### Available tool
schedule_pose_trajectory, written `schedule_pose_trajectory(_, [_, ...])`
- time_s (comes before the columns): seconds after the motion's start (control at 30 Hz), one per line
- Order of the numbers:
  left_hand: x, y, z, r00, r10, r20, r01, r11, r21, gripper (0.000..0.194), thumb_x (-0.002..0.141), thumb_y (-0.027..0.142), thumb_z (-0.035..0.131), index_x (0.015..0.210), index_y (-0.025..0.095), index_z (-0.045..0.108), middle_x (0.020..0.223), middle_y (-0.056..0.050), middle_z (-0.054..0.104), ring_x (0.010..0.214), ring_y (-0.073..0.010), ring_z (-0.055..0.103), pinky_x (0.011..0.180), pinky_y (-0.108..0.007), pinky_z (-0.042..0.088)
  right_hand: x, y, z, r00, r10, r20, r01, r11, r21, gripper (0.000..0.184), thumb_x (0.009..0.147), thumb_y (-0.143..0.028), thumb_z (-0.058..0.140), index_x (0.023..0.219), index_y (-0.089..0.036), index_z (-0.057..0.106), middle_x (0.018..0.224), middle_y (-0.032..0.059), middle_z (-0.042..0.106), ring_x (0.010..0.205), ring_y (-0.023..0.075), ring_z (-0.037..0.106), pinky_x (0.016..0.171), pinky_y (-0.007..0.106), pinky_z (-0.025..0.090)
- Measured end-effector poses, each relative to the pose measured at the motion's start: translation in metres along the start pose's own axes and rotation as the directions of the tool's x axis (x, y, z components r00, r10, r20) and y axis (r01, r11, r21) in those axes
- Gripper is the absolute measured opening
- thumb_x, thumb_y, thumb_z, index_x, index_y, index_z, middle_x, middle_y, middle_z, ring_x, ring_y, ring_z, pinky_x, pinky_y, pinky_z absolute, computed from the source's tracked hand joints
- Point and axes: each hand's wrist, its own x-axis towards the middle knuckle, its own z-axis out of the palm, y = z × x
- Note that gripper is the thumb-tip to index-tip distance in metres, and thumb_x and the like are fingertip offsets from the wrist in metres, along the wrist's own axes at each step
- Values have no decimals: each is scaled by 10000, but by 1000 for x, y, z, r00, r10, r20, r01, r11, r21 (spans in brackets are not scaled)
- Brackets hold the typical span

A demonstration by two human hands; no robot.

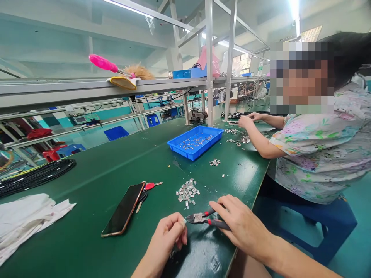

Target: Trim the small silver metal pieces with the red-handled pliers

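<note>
My right hand [236, 220] is wrapped round the dark handles of a pair of cutting pliers [199, 218] with red bands. Their jaws point left and meet a small piece [185, 221] pinched in the fingertips of my left hand [169, 233]. The piece is pale and shiny, too small to make out further. Just beyond the jaws, a pile of small silvery metal pieces [187, 191] lies on the green table [139, 154]. A smaller cluster of such pieces [215, 162] lies farther back.
A blue tray [189, 154] holds scattered small pieces. Left of the pile lie a phone [123, 210] and keys [150, 186]. A white cloth [31, 224] and coiled black cable [37, 175] lie at far left. A co-worker [315, 150] sits at right, hands over the table. A shelf [72, 92] spans above.
</note>
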Motion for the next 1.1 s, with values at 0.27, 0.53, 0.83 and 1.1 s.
schedule_pose_trajectory(0.27, [-1,0,-3,997,-40,59,40,999,0,203,790,288,434,627,167,431,531,16,484,495,-85,356,499,-197,295,-2,1,5,993,-105,-60,94,983,-157,416,828,-239,551,1227,-166,460,992,71,528,871,217,479,736,386,461])
schedule_pose_trajectory(0.53, [-1,2,-3,994,-58,90,58,998,-1,240,784,344,447,618,172,428,516,18,474,478,-82,349,491,-199,286,-5,1,2,989,-108,-98,86,975,-207,410,798,-235,596,1188,-159,494,954,68,536,841,208,490,719,365,461])
schedule_pose_trajectory(0.83, [-3,5,-4,987,-82,142,71,994,80,229,771,345,431,615,177,419,502,17,473,463,-86,345,476,-209,258,-4,0,3,956,-239,-172,160,912,-379,300,866,-240,503,1142,-134,552,860,72,558,783,202,507,685,354,424])
schedule_pose_trajectory(1.1, [-5,6,-2,989,-65,132,43,985,167,208,796,295,417,624,178,413,537,19,463,503,-94,352,501,-221,246,-6,3,5,954,-251,-163,169,902,-397,224,855,-227,522,1059,-154,576,767,30,543,681,176,490,629,330,380])
